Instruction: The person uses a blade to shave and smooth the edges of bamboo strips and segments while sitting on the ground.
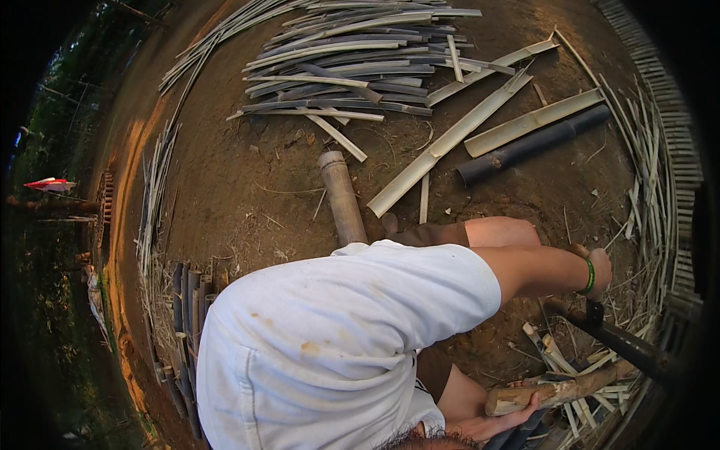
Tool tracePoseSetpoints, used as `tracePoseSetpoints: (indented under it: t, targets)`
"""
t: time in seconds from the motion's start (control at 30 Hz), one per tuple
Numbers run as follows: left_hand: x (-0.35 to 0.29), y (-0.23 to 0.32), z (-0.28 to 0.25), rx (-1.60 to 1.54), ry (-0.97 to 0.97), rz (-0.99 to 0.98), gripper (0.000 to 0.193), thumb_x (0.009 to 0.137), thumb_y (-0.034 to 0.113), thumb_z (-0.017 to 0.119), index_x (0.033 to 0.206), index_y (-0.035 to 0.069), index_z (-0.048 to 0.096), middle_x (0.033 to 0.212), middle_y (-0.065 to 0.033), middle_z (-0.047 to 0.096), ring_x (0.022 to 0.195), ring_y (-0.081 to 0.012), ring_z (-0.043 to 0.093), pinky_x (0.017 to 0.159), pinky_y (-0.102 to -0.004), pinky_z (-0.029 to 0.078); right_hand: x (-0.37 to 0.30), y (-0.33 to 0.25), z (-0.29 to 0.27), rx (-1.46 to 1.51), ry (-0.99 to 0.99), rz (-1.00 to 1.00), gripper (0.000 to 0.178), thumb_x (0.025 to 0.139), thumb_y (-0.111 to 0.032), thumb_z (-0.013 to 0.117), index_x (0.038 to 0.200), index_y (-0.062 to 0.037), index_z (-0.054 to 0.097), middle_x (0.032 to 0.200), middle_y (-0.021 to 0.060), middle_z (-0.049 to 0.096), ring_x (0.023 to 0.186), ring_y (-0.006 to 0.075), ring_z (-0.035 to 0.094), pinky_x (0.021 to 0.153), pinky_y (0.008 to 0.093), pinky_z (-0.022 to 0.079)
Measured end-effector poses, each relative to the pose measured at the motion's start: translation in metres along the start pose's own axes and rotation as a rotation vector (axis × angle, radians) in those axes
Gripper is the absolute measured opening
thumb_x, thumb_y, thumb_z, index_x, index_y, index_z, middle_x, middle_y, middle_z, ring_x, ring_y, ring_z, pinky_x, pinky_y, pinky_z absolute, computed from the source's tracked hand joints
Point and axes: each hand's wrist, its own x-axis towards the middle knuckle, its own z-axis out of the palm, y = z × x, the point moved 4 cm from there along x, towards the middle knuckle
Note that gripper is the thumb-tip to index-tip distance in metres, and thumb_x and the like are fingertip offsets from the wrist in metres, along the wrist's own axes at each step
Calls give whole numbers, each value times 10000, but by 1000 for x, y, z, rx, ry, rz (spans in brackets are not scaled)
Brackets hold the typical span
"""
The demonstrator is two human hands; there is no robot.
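My left arm reaches to the right from the white sleeve. My left hand (598, 274), with a green bracelet at the wrist, is closed in a fist. A dark piece shows just below it, but what the fist grips I cannot make out. Under that hand a long dark bar (637, 351) slants down to the right. At the lower right, my right hand (521, 418) is curled round the near end of a rough, light-brown log (559, 392). Split pale bamboo pieces (551, 351) lie beside and beneath this log.
A heap of split bamboo slats (341, 64) lies at the back. Bamboo halves (457, 142), a dark bamboo pole (536, 144) and a thick bamboo tube (341, 191) are on the ground. Thin strips (649, 165) lie along a slatted fence (671, 97); poles (184, 300) stand at left.
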Motion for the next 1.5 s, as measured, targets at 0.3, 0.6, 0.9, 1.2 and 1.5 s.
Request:
tracePoseSetpoints:
  t: [0.3, 0.6, 0.9, 1.2, 1.5]
  targets:
    - [10, 10, 13, -135, -85, 26, 448, 904, 430, 695, 1296, 213, 686, 1268, -20, 670, 1179, -238, 615, 907, -426, 456, 9, -4, 4, -226, -35, 133, 444, 969, -449, 571, 1150, -43, 580, 1010, 90, 641, 912, 218, 633, 799, 384, 533]
    - [25, 20, 26, -126, -101, 25, 430, 843, 301, 767, 1252, 180, 716, 1276, -3, 679, 1170, -230, 622, 876, -420, 468, 30, 0, 36, -359, 46, 168, 464, 943, -442, 603, 1184, -47, 571, 1001, 96, 637, 900, 220, 626, 785, 373, 521]
    - [6, 26, 14, -100, -64, 6, 440, 853, 354, 734, 1248, 161, 716, 1267, -16, 682, 1159, -243, 633, 872, -439, 475, 32, 8, 31, -323, 107, 185, 494, 917, -436, 634, 1218, -51, 562, 992, 102, 632, 889, 221, 619, 771, 362, 510]
    - [-25, 8, -9, -167, 79, 64, 307, 837, 359, 725, 1055, 153, 786, 1067, -35, 763, 1037, -200, 723, 789, -327, 540, 7, 5, 32, -33, 166, 105, 493, 876, -382, 685, 1244, -77, 565, 998, 113, 631, 883, 234, 612, 767, 368, 502]
    - [8, 9, 1, -76, 99, 62, 332, 758, 329, 744, 947, 58, 779, 931, -161, 761, 895, -313, 752, 805, -410, 604, -24, -5, 54, 226, 212, 15, 435, 839, -229, 719, 1172, 12, 577, 854, 150, 657, 705, 255, 659, 634, 343, 546]
